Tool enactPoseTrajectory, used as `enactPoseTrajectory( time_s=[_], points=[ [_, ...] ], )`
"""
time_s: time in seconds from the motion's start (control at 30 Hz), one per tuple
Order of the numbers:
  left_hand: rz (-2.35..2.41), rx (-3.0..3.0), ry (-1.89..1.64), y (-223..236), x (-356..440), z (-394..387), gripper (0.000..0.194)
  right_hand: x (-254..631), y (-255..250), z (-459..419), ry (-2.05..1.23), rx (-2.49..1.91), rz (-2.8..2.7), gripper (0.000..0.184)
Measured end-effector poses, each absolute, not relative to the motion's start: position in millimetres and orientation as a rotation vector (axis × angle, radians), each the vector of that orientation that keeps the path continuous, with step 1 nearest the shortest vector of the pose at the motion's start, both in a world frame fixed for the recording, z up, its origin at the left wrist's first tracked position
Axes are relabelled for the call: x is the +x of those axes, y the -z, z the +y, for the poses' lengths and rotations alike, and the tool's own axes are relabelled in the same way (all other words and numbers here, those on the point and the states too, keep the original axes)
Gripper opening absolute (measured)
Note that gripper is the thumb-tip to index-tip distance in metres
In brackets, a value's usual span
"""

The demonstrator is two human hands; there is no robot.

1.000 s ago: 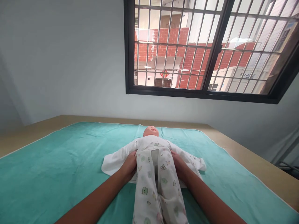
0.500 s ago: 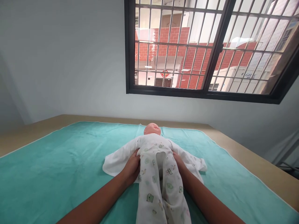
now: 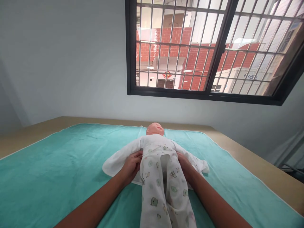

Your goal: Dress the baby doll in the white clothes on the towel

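The doll (image 3: 155,129), pink-headed, lies on its back on the green cloth (image 3: 59,164), head at the far end, face up. Its white shirt (image 3: 154,139) is on, 2 sleeves spread outward. White trousers (image 3: 152,186) with green animal prints cover its lower body, waist over the shirt, an open slit between the 2 wrinkled legs pointing nearward.

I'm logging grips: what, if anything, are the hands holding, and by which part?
The left hand holds the printed trousers at one side of the waist; the right hand is at the other side, fingertips hidden, grip unclear.
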State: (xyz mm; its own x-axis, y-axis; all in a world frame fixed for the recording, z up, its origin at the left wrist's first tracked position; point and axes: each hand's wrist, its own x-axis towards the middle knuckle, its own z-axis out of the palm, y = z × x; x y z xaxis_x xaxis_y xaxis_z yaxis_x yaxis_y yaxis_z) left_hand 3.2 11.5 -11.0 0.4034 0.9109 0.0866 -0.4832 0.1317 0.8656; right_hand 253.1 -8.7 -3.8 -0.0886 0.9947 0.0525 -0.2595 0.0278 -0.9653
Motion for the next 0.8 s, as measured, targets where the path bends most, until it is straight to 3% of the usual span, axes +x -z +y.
enactPoseTrajectory(
  time_s=[0.13,0.4,0.7,0.8],
  points=[
    [0.627,1.084,-1.059,8,8,6,0.056,253,7,-8,-1.509,-0.834,-1.092,0.046],
    [0.677,1.272,-1.059,-6,11,-6,0.05,254,-4,-17,-1.49,-0.856,-1.11,0.056],
    [0.779,1.23,-1.162,1,17,-11,0.033,248,-10,-19,-1.295,-1.109,-1.146,0.041],
    [0.845,1.125,-1.19,4,22,-9,0.038,250,3,-4,-1.183,-1.174,-1.165,0.034]
  ],
)
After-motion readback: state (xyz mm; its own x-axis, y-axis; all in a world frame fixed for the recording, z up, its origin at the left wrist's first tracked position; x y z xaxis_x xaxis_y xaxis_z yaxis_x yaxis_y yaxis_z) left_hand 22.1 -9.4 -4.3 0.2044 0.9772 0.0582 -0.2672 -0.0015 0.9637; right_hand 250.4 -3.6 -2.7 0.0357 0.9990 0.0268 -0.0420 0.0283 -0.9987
